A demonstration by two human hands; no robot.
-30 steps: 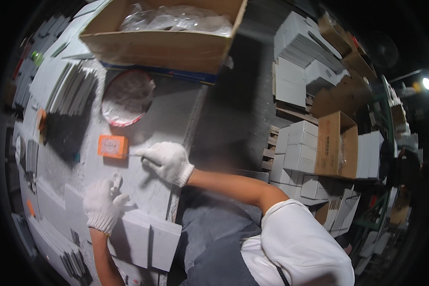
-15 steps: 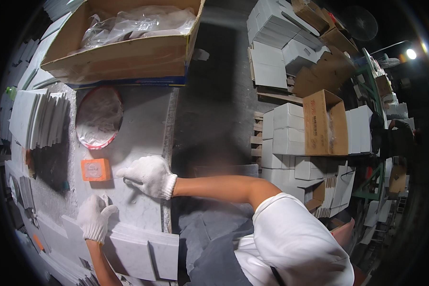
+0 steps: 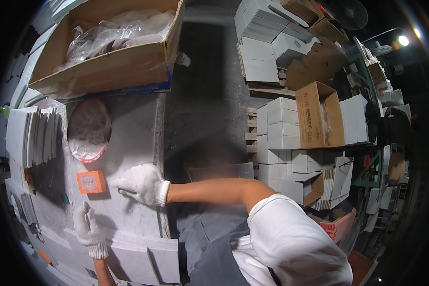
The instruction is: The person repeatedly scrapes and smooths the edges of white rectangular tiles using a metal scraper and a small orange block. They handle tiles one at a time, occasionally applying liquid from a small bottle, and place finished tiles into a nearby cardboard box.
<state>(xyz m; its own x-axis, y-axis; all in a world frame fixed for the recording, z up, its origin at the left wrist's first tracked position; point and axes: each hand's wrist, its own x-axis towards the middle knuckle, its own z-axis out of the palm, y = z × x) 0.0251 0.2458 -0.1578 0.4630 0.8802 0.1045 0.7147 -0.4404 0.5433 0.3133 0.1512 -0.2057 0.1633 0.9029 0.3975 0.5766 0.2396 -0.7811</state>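
My right hand (image 3: 144, 185), in a white knit glove, rests low over the pale grey-veined marble slab (image 3: 133, 128). Its fingers are drawn together with the tips pointing left; a thin dark line shows between them, and whether they hold anything is hidden. Just left of those fingertips lies an orange block (image 3: 91, 182) with a pale label, untouched by either hand. Nearer me, my left hand (image 3: 87, 229), gloved the same way, has its fingers stretched out away from me and holds nothing visible. It is beside a set of leaning marble tiles (image 3: 133, 248).
A red-rimmed round container (image 3: 89, 129) with whitish contents stands beyond the block. Behind it is a large cardboard box (image 3: 100, 66) with clear plastic bags. Upright tiles (image 3: 28, 136) line the left. White cartons (image 3: 283, 124) and an open carton (image 3: 319, 117) stand right, across the aisle.
My left hand has straightened, its thumb drawn in from the side. The view has shifted slightly, so the box and cartons sit farther left. The right hand keeps its place near the orange block.
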